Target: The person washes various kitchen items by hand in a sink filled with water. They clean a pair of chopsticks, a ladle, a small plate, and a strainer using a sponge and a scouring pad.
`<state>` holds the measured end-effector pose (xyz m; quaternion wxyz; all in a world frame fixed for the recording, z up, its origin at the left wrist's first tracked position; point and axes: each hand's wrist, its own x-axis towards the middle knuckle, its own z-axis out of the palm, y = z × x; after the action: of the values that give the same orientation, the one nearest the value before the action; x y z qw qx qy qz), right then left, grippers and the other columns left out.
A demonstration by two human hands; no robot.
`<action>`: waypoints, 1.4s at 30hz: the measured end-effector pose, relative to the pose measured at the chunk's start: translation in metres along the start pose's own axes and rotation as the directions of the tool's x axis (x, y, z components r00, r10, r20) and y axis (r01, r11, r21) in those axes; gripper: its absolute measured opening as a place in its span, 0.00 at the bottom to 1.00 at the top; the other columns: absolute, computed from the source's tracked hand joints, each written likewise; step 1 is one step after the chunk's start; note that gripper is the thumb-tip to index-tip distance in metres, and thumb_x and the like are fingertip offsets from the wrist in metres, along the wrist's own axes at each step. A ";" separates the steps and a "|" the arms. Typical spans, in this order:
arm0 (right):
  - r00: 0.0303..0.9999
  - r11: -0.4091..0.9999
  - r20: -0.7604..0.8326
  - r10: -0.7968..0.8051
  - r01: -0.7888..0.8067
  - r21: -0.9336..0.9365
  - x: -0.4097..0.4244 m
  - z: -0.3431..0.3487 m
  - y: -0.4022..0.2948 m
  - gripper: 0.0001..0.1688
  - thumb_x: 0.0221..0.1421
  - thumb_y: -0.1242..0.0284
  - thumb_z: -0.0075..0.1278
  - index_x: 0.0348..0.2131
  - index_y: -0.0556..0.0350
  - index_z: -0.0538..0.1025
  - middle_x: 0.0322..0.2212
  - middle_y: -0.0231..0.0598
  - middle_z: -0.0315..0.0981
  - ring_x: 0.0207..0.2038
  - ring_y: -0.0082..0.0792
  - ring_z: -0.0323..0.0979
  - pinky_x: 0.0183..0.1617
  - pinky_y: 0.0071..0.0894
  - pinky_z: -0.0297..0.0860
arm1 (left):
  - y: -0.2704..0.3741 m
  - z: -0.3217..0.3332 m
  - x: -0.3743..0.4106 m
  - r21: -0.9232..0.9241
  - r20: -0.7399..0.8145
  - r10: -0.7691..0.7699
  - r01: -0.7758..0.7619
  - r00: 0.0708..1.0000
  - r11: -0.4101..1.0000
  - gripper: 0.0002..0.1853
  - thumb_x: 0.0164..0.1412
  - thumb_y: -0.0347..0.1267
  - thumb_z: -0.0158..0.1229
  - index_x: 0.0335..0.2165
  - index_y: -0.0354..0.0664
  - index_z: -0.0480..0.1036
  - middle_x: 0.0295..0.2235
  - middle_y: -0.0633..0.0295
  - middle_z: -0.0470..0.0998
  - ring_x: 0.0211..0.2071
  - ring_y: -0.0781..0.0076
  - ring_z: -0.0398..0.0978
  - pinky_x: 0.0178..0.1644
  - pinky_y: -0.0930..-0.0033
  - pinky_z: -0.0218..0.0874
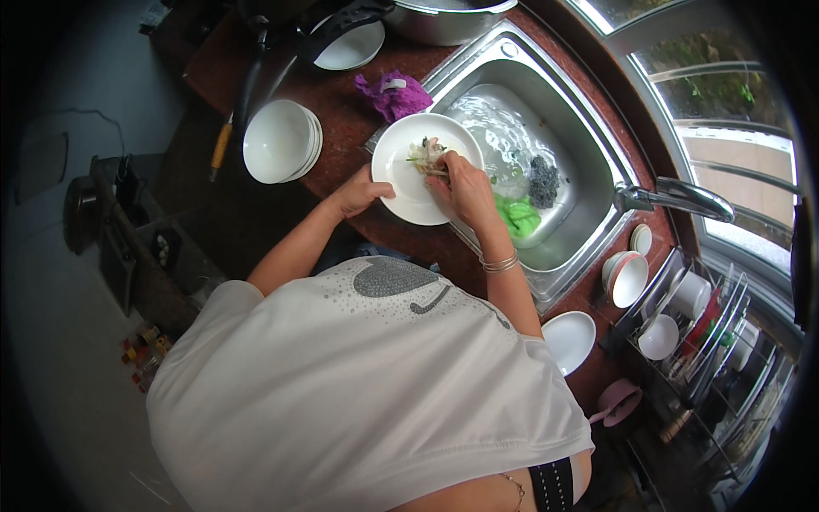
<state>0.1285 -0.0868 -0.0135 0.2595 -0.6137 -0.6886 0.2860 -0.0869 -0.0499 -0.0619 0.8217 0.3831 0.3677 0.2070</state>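
A white plate (400,182) is held over the near left rim of the stainless steel sink (595,192). My left hand (359,194) grips its left edge, the thumb on top. Food scraps (425,153), pale with green bits, lie on the plate. My right hand (464,189) reaches over the plate, its fingertips closed on the scraps. Shallow rippling water stands in the sink. In it lie a grey scouring pad (544,182) and a bright green cloth (519,216), right of my right hand.
A purple cloth (400,96) lies by the sink's left corner. Stacked white bowls (275,141) stand left, near a yellow-handled tool (221,147). A large metal pot (441,22) is behind. The faucet (672,198), an oval white dish (568,342) and a loaded dish rack (704,333) are right.
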 end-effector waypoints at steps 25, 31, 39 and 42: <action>0.972 0.970 -0.053 0.230 -0.233 -0.062 0.014 0.023 -0.023 0.16 0.46 0.70 0.51 0.30 0.65 0.65 0.21 0.58 0.70 0.25 0.55 0.70 0.29 0.45 0.65 | -0.003 -0.003 0.000 0.039 0.013 0.010 -0.011 1.000 0.999 0.30 0.38 0.19 0.49 0.47 0.35 0.61 0.40 0.59 0.70 0.41 0.71 0.68 0.46 0.72 0.59; 0.978 0.871 -0.004 0.208 -0.183 0.456 0.006 0.008 -0.006 0.08 0.50 0.71 0.45 0.30 0.55 0.65 0.16 0.39 0.65 0.16 0.31 0.64 0.19 0.27 0.60 | -0.006 -0.001 0.001 0.033 -0.022 0.081 -0.080 0.997 0.996 0.24 0.38 0.22 0.50 0.41 0.34 0.66 0.34 0.61 0.73 0.35 0.75 0.70 0.41 0.74 0.61; 0.866 0.363 0.255 0.429 -0.424 0.830 -0.015 -0.033 0.019 0.12 0.58 0.65 0.38 0.27 0.52 0.66 0.16 0.26 0.62 0.13 0.15 0.56 0.13 0.13 0.49 | -0.003 -0.003 0.000 0.018 0.004 0.012 -0.012 1.000 1.000 0.33 0.38 0.19 0.50 0.49 0.33 0.59 0.43 0.58 0.69 0.44 0.70 0.67 0.49 0.70 0.57; 0.854 0.315 0.291 0.431 -0.445 0.838 -0.007 -0.033 0.007 0.11 0.57 0.66 0.39 0.27 0.53 0.68 0.16 0.27 0.63 0.14 0.16 0.57 0.13 0.14 0.50 | -0.005 -0.005 0.000 0.021 0.013 0.005 -0.005 1.000 1.000 0.33 0.38 0.19 0.50 0.49 0.33 0.59 0.43 0.58 0.69 0.44 0.70 0.67 0.50 0.70 0.57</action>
<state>0.1577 -0.0902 0.0048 0.4473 -0.5471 -0.2459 0.6635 -0.0905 -0.0500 -0.0681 0.8194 0.3940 0.3637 0.2029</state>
